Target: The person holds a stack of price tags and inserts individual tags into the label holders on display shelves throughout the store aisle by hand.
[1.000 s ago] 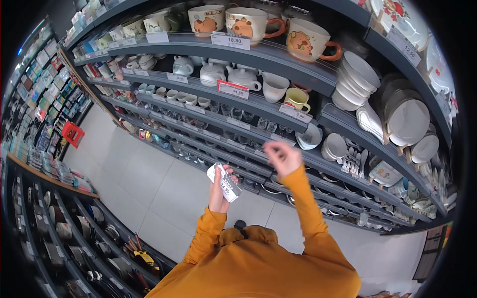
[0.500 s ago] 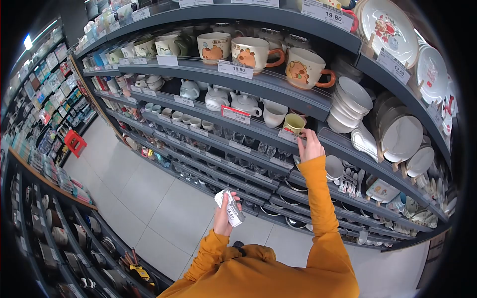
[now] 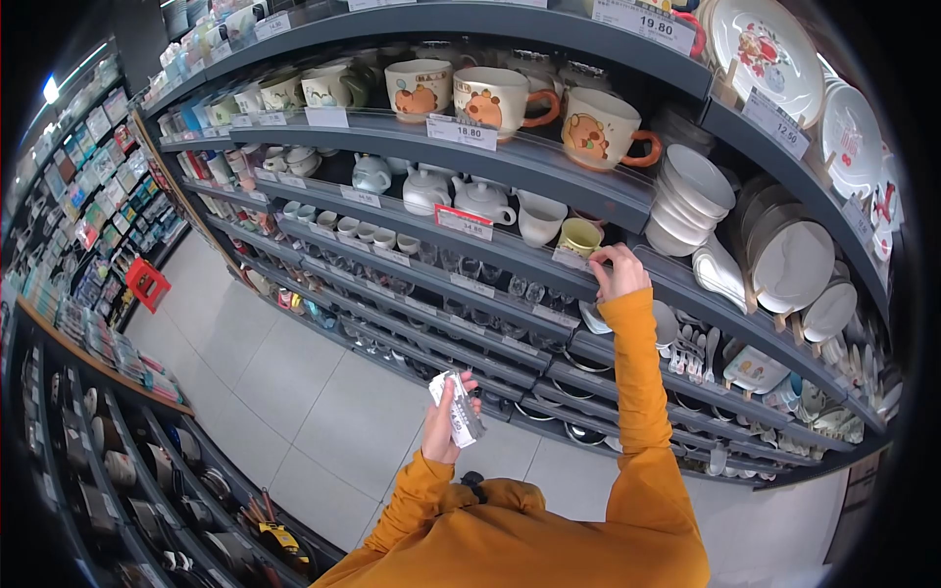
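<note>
My left hand is closed around a small stack of white price labels, held low in front of my body. At the shelf edge, the fingers of my right hand are pinched together at the right end of a price label. That label sits on the shelf strip, just under a small yellow-green cup. Beside the cup stands a white pitcher, with white teapots farther left. A red-framed price label hangs below the teapots.
Bear-pattern mugs stand on the shelf above. Stacked white bowls and upright plates are to the right. Glassware and spoons fill lower shelves. A red stool stands on the tiled floor at left.
My right hand has shifted slightly right, its fingers now at the label's end. The label under the yellow-green cup looks tilted. The labels in my left hand have turned slightly.
</note>
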Motion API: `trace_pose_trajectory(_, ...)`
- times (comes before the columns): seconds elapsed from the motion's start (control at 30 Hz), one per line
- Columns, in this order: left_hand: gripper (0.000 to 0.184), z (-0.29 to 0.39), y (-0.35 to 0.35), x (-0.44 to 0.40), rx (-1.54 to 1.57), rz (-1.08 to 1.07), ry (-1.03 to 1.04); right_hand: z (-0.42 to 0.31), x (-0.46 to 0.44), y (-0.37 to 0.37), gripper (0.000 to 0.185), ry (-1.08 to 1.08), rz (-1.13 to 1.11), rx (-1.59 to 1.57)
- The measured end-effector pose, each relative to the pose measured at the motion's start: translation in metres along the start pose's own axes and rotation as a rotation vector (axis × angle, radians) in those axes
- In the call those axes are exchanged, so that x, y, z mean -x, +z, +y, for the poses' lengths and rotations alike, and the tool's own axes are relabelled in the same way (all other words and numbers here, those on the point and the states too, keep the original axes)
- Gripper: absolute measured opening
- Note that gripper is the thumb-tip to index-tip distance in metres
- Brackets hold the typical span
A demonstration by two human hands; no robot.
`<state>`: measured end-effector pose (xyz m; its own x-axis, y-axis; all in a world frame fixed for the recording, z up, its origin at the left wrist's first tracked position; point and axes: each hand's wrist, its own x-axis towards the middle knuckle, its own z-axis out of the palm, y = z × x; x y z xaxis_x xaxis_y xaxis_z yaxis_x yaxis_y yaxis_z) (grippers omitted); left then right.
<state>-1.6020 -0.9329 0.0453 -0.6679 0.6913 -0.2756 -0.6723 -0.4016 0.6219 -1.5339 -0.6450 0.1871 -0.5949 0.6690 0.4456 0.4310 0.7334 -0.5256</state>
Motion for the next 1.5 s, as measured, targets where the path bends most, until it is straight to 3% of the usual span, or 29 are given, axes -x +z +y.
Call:
trace_pose_trajectory(0.13,0.042,0.003,0.003,0.003,-0.016,0.039,-0.036,-0.002,0.001,-0.001,0.006,-0.153,0.195,0.068)
trace_pose_trajectory(0.27,0.039,0.008,0.01,0.004,0.087,0.007,-0.027,-0.029,0.023,-0.019,0.01,-0.073,0.133,-0.141)
trace_pose_trajectory(0.4,0.039,0.016,0.024,0.001,0.038,-0.13,0.128,-0.035,0.06,0.015,0.015,0.058,-0.235,-0.63)
trace_pose_trajectory(0.53,0.04,0.008,0.011,-0.011,-0.024,-0.07,0.133,-0.059,0.108,0.055,0.017,0.1,-0.576,-0.6)
trace_pose_trajectory(0.63,0.041,0.014,0.011,-0.009,-0.048,-0.006,0.099,-0.065,0.117,0.07,0.017,0.072,-0.706,-0.676)
trace_pose_trajectory(0.73,0.039,0.016,0.006,-0.008,0.021,0.082,0.161,-0.08,0.08,0.048,0.015,-0.112,-0.456,-0.62)
trace_pose_trajectory(0.8,0.041,0.012,-0.001,-0.008,0.007,0.093,0.157,-0.096,0.03,0.022,0.017,-0.456,-0.037,-0.491)
trace_pose_trajectory(0.87,0.043,0.011,-0.004,-0.005,-0.043,0.071,0.128,-0.119,-0.018,0.0,0.02,-0.551,0.244,-0.425)
trace_pose_trajectory(0.93,0.044,0.012,0.005,0.001,-0.055,0.084,0.107,-0.141,-0.053,-0.013,0.022,-0.497,0.331,-0.278)
trace_pose_trajectory(1.0,0.044,0.009,0.005,0.005,-0.067,0.059,0.1,-0.146,-0.085,-0.004,0.023,-0.499,0.377,-0.076)
trace_pose_trajectory(1.13,0.047,0.01,-0.001,0.011,-0.103,0.011,0.125,-0.15,-0.117,0.023,0.027,-0.377,0.219,0.039)
trace_pose_trajectory(1.27,0.049,0.014,-0.002,0.012,-0.111,0.067,0.201,-0.161,-0.125,0.02,0.024,-0.217,-0.034,-0.129)
trace_pose_trajectory(1.5,0.047,0.027,-0.018,0.0,-0.039,0.115,0.089,-0.155,-0.13,0.021,0.02,-0.177,0.017,-0.471)
